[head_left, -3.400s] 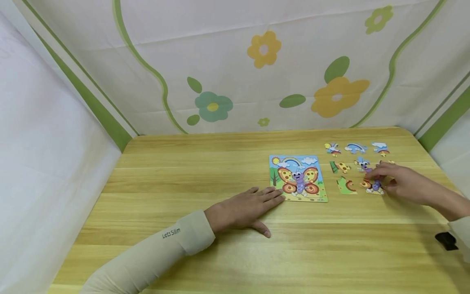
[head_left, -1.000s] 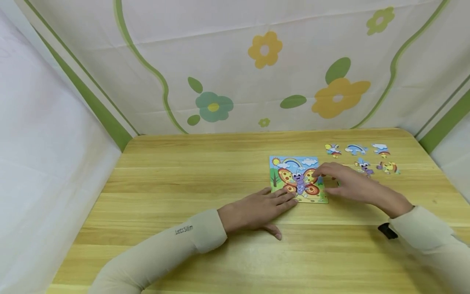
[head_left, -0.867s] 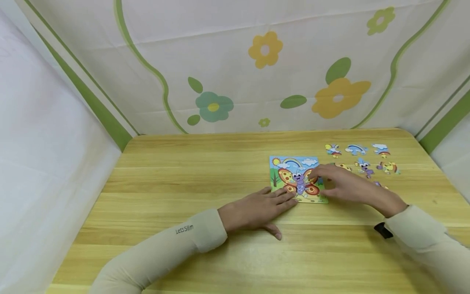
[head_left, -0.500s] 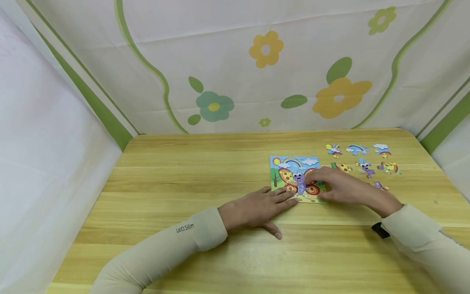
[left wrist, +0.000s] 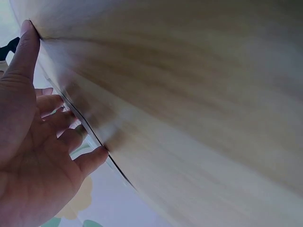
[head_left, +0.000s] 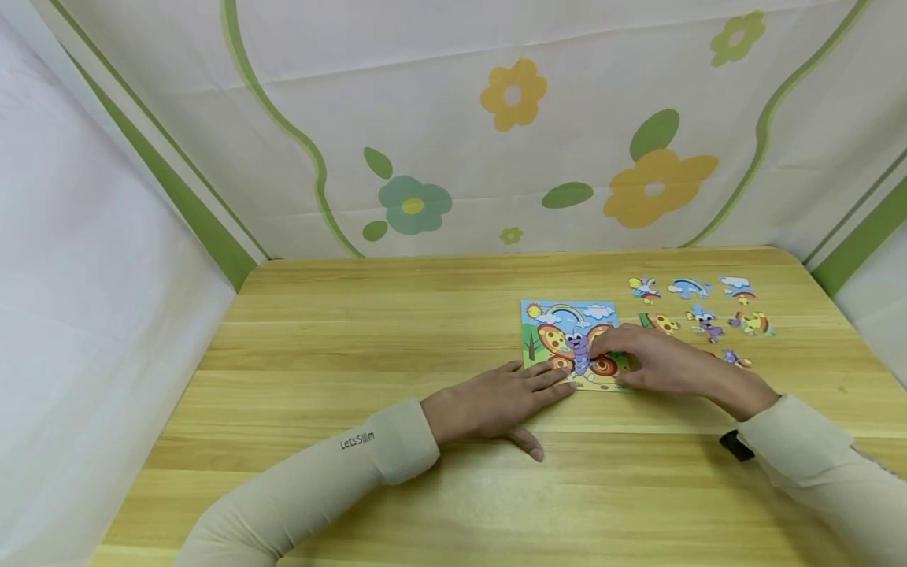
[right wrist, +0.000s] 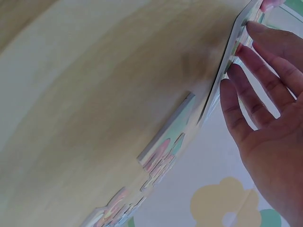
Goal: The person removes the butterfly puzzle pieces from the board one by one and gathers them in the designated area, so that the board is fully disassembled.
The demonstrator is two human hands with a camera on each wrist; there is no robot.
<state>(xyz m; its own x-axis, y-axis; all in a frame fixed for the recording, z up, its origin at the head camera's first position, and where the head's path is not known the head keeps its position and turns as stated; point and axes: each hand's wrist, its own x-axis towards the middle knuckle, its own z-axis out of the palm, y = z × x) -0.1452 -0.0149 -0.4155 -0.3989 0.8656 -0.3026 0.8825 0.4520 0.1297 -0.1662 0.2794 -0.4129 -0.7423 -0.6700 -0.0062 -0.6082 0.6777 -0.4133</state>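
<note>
A square butterfly puzzle board (head_left: 533, 354) lies on the table. My left hand (head_left: 492, 402) rests flat, its extended fingertips over the board's lower left edge and its thumb on the wood. From the right, my right hand (head_left: 662, 362) reaches over the board with bent fingers and thumb, pinching what appears to be a puzzle piece, mostly hidden in the head view. In the right wrist view a reddish edge (right wrist: 238, 49) shows by its fingertips. More puzzle pieces, such as a rainbow piece (head_left: 689, 287) and a purple butterfly-head piece (head_left: 705, 321), lie right of the board.
The wooden table (head_left: 354, 331) runs back to a white cloth (head_left: 453, 142) printed with flowers. A cloud piece (head_left: 737, 288) and a spotted wing piece (head_left: 753, 323) lie at the far right. A black strap (head_left: 737, 446) hangs by the right cuff.
My right hand has moved left from the loose pieces to the board, then slightly farther in over it, and is now nearly still. My left hand has slid a little right onto the board.
</note>
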